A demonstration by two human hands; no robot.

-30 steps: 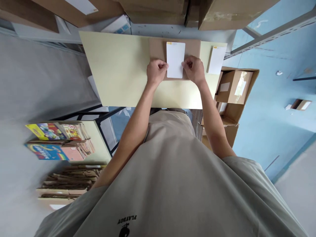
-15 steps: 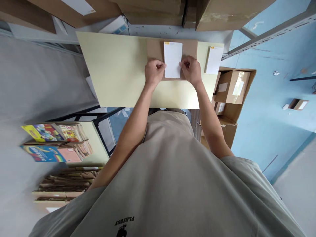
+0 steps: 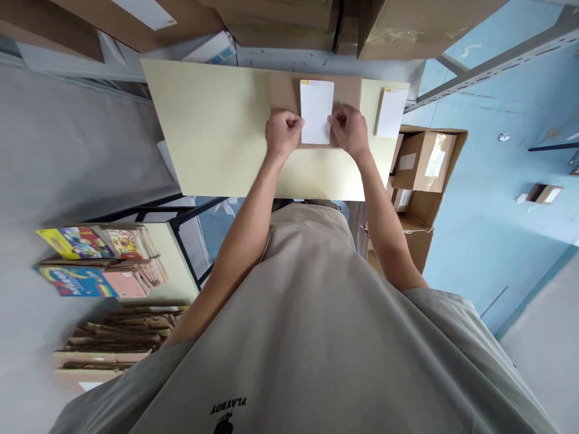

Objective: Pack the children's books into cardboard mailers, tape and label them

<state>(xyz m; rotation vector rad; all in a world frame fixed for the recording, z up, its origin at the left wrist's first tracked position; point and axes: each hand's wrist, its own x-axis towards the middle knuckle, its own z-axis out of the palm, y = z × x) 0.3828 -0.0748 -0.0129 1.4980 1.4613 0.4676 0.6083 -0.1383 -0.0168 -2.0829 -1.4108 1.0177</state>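
Observation:
A white label (image 3: 316, 111) with a small yellow mark at its upper left lies on or just over a flat brown cardboard package (image 3: 280, 93). Thumb and fingers of my left hand (image 3: 283, 131) pinch the label's left edge. On the opposite edge, my right hand (image 3: 350, 129) has the same kind of pinch. Whether the label is stuck down cannot be told. Both hands rest over the package, which sits on the pale yellow tabletop (image 3: 212, 132). To the right, another white label or stack of labels (image 3: 391, 113) lies on the table.
Large cardboard boxes (image 3: 284, 24) stand behind the table. An open carton (image 3: 452, 163) holding smaller boxes is at the right, under a grey metal shelf post (image 3: 493, 63). Colourful flattened cartons (image 3: 76, 280) and stacked cardboard (image 3: 122, 331) are at the left.
Almost nothing differs. Both hands keep their pinch on the label's edges, and the view has shifted very slightly.

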